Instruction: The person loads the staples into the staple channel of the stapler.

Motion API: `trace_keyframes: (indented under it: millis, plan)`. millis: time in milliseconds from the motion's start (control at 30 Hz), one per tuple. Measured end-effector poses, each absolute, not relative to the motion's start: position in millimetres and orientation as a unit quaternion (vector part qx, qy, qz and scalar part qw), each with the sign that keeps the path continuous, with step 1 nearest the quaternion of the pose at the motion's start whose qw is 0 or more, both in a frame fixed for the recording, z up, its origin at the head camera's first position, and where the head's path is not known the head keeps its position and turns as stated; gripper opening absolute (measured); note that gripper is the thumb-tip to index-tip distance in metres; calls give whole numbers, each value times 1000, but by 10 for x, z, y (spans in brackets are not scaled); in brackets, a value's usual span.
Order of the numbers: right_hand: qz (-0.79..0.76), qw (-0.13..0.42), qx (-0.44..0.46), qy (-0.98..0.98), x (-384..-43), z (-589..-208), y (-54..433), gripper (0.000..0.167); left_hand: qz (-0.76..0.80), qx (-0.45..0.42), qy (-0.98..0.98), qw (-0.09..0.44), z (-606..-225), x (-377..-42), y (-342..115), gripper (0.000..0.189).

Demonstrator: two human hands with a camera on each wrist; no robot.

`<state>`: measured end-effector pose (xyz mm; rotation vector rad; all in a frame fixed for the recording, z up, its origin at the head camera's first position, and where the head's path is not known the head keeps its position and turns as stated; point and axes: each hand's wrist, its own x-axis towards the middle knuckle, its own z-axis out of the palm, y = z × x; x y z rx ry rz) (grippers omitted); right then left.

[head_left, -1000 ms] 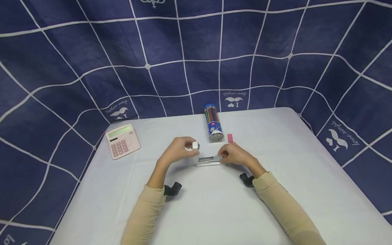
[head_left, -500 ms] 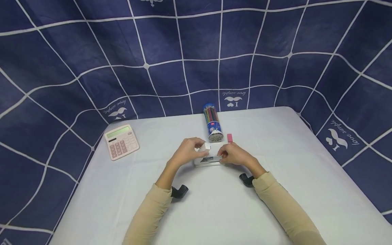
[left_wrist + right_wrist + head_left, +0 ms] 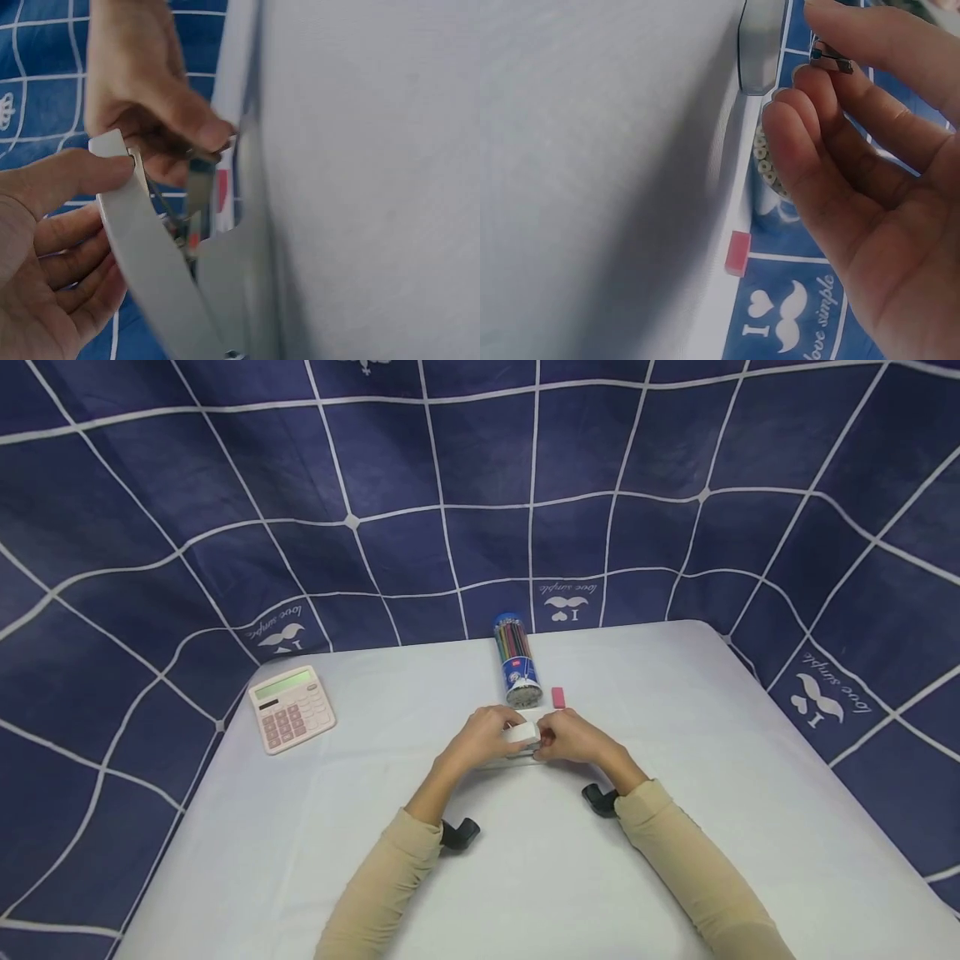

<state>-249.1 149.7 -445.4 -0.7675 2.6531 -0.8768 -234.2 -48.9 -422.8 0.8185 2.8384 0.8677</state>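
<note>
A white stapler (image 3: 522, 732) lies on the table between both hands in the head view. My left hand (image 3: 480, 739) pinches its top arm (image 3: 142, 236), thumb above and fingertips below in the left wrist view. That arm is tilted up from the base (image 3: 232, 289), and the metal insides show in the gap. At the stapler's right end, my right hand (image 3: 576, 737) pinches the end of the metal staple channel (image 3: 832, 60) between thumb and finger. The front of the base (image 3: 759, 52) shows beside it in the right wrist view. Staples cannot be made out.
Behind the stapler a tube of pencils (image 3: 517, 664) lies on its side, with a pink eraser (image 3: 558, 697) to its right. A pink calculator (image 3: 292, 710) lies at the table's far left. Blue checked cloth (image 3: 420, 460) hangs behind and beside the white table (image 3: 540, 877).
My left hand has swung the stapler's top arm from upright down toward the right, over the staple channel. My right hand stays at the stapler's right end.
</note>
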Motion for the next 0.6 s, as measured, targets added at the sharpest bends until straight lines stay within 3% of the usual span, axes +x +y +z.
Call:
trace_keyframes:
  millis: [400, 500, 600]
  plan:
    - [-306, 126, -265, 906, -2508, -4499, 1524, 18, 244, 240, 939, 32, -4329, -2287, -378, 30]
    - [-292, 138, -274, 906, -2466, -4458, 1551, 25, 227, 237, 944, 33, -4330, -2249, -415, 38]
    - [-242, 119, -263, 926, -2396, -4361, 1618, 40, 197, 242, 950, -1, -4291, -2198, -537, 52]
